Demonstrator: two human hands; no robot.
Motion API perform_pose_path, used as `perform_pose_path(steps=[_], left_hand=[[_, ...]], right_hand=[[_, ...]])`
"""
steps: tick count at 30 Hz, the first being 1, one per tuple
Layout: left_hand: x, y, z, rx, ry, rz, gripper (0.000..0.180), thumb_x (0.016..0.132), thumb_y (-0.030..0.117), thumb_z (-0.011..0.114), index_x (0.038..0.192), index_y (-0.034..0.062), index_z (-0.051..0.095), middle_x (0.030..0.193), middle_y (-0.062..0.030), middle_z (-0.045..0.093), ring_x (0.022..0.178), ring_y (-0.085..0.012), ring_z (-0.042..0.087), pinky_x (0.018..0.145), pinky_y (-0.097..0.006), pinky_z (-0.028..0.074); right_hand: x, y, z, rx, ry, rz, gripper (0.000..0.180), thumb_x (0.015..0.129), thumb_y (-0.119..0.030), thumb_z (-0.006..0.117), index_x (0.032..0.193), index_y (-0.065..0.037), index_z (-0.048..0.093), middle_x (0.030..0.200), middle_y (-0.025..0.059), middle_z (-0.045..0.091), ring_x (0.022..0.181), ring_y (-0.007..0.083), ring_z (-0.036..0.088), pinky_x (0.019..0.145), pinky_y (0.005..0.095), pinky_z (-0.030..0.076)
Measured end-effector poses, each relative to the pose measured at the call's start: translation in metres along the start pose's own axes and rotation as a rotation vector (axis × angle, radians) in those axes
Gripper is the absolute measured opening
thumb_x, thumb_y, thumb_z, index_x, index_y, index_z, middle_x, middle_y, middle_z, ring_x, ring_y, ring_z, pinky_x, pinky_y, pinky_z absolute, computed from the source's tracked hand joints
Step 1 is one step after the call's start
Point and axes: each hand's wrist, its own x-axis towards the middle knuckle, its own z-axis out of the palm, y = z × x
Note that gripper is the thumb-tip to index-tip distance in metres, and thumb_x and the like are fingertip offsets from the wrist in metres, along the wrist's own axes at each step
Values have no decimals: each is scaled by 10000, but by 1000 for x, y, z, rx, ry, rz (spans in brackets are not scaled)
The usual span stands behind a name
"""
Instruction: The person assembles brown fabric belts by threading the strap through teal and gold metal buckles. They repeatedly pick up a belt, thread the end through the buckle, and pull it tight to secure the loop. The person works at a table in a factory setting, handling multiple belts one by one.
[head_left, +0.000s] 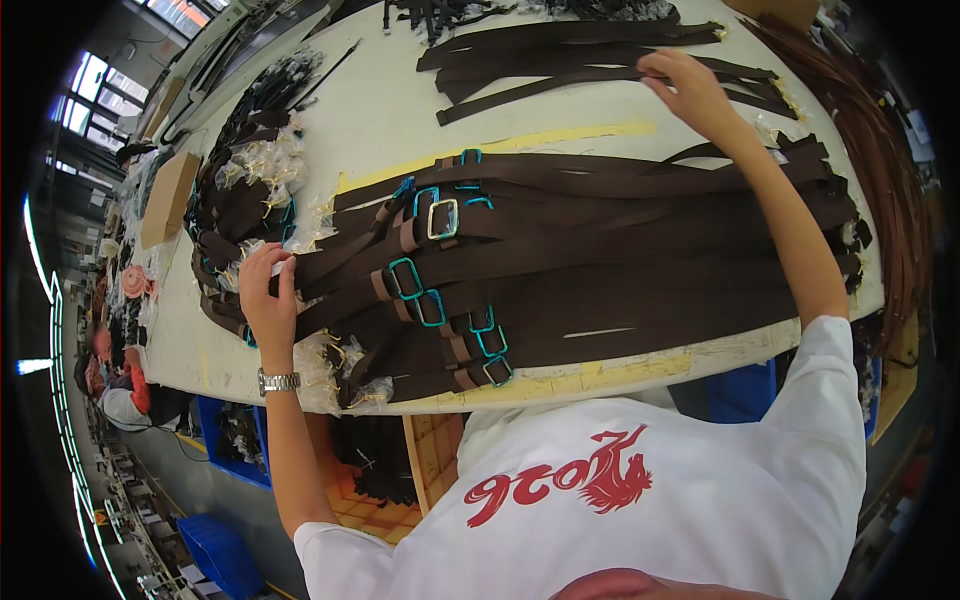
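A pile of dark brown straps (pixel 640 255) with teal buckles (pixel 417 280) covers much of a pale table (pixel 370 112). Loose strips (pixel 570 36) lie beyond the pile; clear plastic (pixel 272 165) crowds its left end. There the left hand (pixel 268 295) bends, thumb near fingers; the right hand (pixel 688 88) stretches past the pile over the strips, fingers curled. I can't tell whether either grips.
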Motion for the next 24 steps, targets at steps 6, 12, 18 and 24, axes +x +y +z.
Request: perform_pose_path(steps=[6, 12, 18, 24], left_hand=[[-10, 39, -11, -82, 20, -67, 83, 973, 32, 739, 1052, 11, 733, 1226, -120, 756, 1191, -330, 674, 1060, -444, 506], [-18, 18, -36, -29, 14, -69, 49, 975, 24, 742, 1006, -13, 741, 1159, -127, 777, 1137, -307, 703, 1028, -416, 532], [19, -111, -15, 287, -38, -24, 188, 928, 49, 717, 1114, 40, 741, 1171, -135, 751, 1155, -346, 672, 973, -436, 547], [17, -200, -4, 666, -212, 80, 447, 865, -41, 647, 1290, 84, 704, 1421, -164, 648, 1371, -372, 556, 1072, -508, 504]], right_hand=[[107, -63, 167, 93, -219, -285, 411, 1037, -321, 711, 1322, -26, 680, 1330, 108, 665, 1257, 348, 612, 1085, 455, 515], [125, -83, 224, -394, -213, -535, 116, 951, -146, 676, 1013, -57, 716, 1048, 86, 648, 989, 255, 666, 837, 390, 539], [145, -62, 220, -156, -269, -371, 167, 969, -134, 649, 1101, -33, 671, 905, 126, 696, 831, 277, 714, 739, 421, 567], [111, -78, 135, 872, -589, 535, 227, 1100, -258, 553, 1095, -38, 609, 786, 77, 642, 638, 175, 647, 606, 373, 568]])
